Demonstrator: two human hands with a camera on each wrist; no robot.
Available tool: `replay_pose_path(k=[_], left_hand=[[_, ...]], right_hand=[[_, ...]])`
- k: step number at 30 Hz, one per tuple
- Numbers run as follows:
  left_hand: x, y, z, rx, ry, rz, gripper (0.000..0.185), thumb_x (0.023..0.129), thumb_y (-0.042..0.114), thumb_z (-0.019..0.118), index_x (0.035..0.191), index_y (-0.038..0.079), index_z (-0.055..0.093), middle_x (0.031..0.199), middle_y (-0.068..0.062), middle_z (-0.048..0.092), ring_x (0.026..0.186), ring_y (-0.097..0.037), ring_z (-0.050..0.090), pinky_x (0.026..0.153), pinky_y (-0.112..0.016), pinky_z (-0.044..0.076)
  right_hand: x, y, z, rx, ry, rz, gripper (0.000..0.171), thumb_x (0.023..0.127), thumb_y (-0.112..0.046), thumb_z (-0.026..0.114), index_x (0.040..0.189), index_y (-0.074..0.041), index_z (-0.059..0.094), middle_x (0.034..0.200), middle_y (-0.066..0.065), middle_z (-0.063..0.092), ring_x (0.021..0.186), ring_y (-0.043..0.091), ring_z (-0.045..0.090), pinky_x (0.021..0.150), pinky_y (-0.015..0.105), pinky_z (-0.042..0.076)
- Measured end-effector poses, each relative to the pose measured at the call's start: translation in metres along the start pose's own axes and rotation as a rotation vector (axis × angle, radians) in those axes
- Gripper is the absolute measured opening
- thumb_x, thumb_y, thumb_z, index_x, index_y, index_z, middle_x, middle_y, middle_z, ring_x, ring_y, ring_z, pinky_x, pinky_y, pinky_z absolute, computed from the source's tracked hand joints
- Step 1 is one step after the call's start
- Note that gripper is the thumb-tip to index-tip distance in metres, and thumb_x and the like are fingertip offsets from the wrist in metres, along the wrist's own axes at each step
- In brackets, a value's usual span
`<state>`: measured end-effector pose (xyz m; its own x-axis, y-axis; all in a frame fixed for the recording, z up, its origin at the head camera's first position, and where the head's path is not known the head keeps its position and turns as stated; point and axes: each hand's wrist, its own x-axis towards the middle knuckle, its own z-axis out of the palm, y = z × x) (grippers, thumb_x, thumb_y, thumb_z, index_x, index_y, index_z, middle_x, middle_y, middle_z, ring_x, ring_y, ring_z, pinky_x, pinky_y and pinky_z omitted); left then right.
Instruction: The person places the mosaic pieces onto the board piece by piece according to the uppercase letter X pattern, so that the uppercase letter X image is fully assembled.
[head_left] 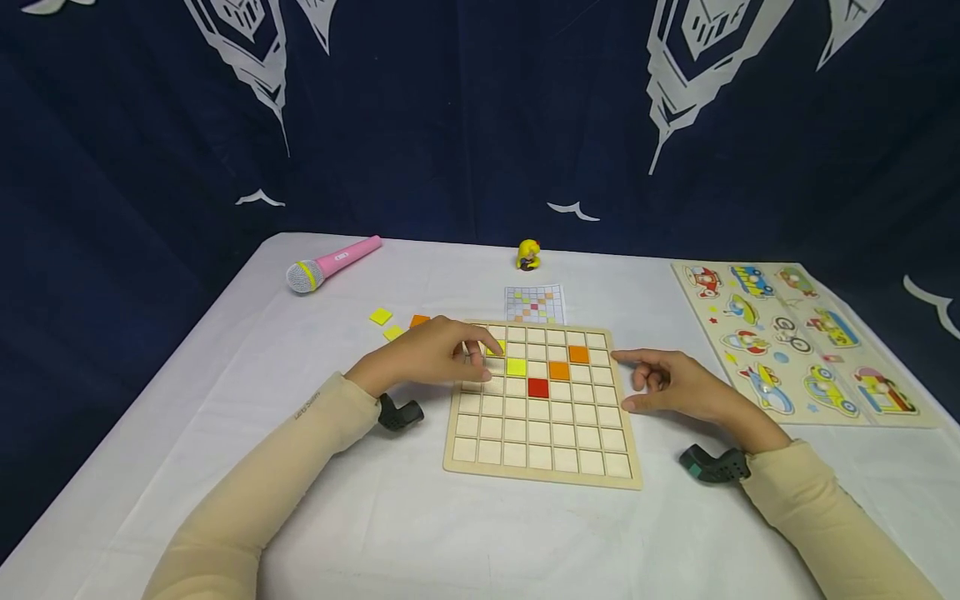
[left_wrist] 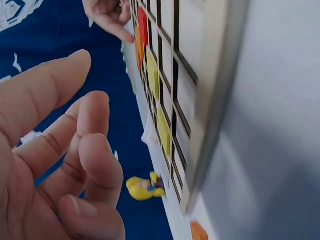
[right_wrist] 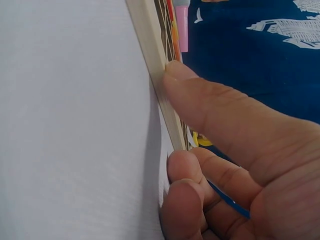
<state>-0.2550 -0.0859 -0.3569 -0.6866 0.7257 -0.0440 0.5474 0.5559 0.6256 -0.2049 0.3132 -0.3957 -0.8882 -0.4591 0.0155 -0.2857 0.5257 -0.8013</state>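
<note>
A wooden grid board lies on the white table. In its cells sit a red tile, two orange tiles and two yellow tiles, all along diagonals. My left hand hovers over the board's upper left, fingers bent loosely near the upper yellow tile. The left wrist view shows nothing between its fingers and thumb. At the board's right edge my right hand touches the rim with thumb and index finger, the other fingers loosely bent.
Loose yellow and orange tiles lie left of the board, partly behind my left hand. A printed pattern card and a yellow-haired figurine are behind it. A pink microphone lies back left; a picture puzzle board lies right.
</note>
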Motion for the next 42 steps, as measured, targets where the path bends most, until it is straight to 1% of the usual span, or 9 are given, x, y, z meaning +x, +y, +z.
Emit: replay_pose_path(k=[5,10,16,19,24,26,30,35,42], left_hand=[[-0.011,-0.011,-0.010,-0.014,0.034,-0.008,0.041,0.096,0.023,0.082,0.135,0.013,0.074,0.096,0.008,0.074,0.079,-0.016,0.060,0.075,-0.031,0.049],[-0.018,-0.021,-0.021,-0.045,0.074,-0.019,0.042,0.096,0.023,0.082,0.136,0.012,0.073,0.096,0.005,0.072,0.087,-0.022,0.062,0.079,-0.036,0.051],[-0.023,-0.033,-0.030,-0.079,0.126,-0.041,0.042,0.095,0.020,0.082,0.134,0.009,0.074,0.091,0.002,0.070,0.089,-0.024,0.061,0.080,-0.036,0.050],[-0.024,-0.042,-0.034,-0.101,0.144,-0.047,0.042,0.094,0.019,0.083,0.134,0.008,0.074,0.090,0.001,0.071,0.087,-0.024,0.060,0.078,-0.035,0.050],[-0.028,-0.057,-0.041,-0.123,0.170,-0.070,0.041,0.095,0.020,0.083,0.133,0.007,0.074,0.089,0.000,0.067,0.085,-0.022,0.058,0.077,-0.032,0.047],[-0.031,-0.062,-0.045,-0.126,0.162,-0.096,0.041,0.096,0.021,0.082,0.134,0.007,0.074,0.090,-0.001,0.066,0.086,-0.022,0.057,0.078,-0.032,0.047],[-0.038,-0.071,-0.054,-0.135,0.107,-0.151,0.043,0.097,0.019,0.080,0.137,0.006,0.072,0.094,-0.003,0.067,0.084,-0.021,0.057,0.077,-0.031,0.046],[-0.048,-0.079,-0.065,-0.136,0.047,-0.192,0.044,0.097,0.016,0.078,0.138,0.004,0.071,0.094,-0.003,0.063,0.083,-0.020,0.053,0.076,-0.030,0.043],[-0.056,-0.085,-0.072,-0.123,0.030,-0.263,0.046,0.093,0.010,0.077,0.138,0.001,0.070,0.092,-0.003,0.062,0.086,-0.021,0.053,0.075,-0.031,0.044]], right_hand=[[0.000,0.000,0.000,-0.004,-0.004,-0.004,0.071,0.086,-0.001,0.089,0.146,0.016,0.054,0.092,0.004,0.059,0.072,0.011,0.048,0.063,0.025,0.042],[0.000,-0.002,0.000,-0.004,-0.013,0.001,0.073,0.085,-0.001,0.090,0.147,0.016,0.053,0.093,0.004,0.058,0.072,0.011,0.048,0.064,0.025,0.042],[0.001,-0.001,0.000,-0.011,-0.020,-0.004,0.074,0.085,-0.001,0.090,0.147,0.016,0.053,0.093,0.004,0.059,0.072,0.011,0.048,0.064,0.025,0.042],[0.001,-0.001,0.000,-0.016,-0.019,-0.004,0.073,0.085,-0.002,0.090,0.147,0.016,0.054,0.092,0.004,0.059,0.072,0.011,0.048,0.064,0.025,0.042],[0.001,-0.002,-0.001,-0.018,-0.019,0.007,0.074,0.086,-0.002,0.090,0.147,0.015,0.054,0.093,0.005,0.058,0.073,0.012,0.048,0.065,0.026,0.042],[0.000,-0.003,0.000,-0.015,-0.019,0.016,0.074,0.086,-0.003,0.090,0.147,0.015,0.053,0.093,0.005,0.058,0.073,0.012,0.048,0.065,0.026,0.042],[0.000,-0.003,0.000,-0.010,-0.018,0.027,0.074,0.086,-0.003,0.090,0.148,0.015,0.053,0.094,0.006,0.057,0.074,0.012,0.048,0.065,0.026,0.042],[0.000,-0.003,0.000,-0.013,-0.018,0.023,0.074,0.086,-0.002,0.089,0.147,0.016,0.053,0.093,0.006,0.057,0.074,0.012,0.048,0.065,0.026,0.042],[0.000,-0.003,0.000,-0.019,-0.018,0.015,0.074,0.085,-0.002,0.089,0.147,0.016,0.053,0.093,0.005,0.057,0.074,0.011,0.048,0.065,0.026,0.042]])
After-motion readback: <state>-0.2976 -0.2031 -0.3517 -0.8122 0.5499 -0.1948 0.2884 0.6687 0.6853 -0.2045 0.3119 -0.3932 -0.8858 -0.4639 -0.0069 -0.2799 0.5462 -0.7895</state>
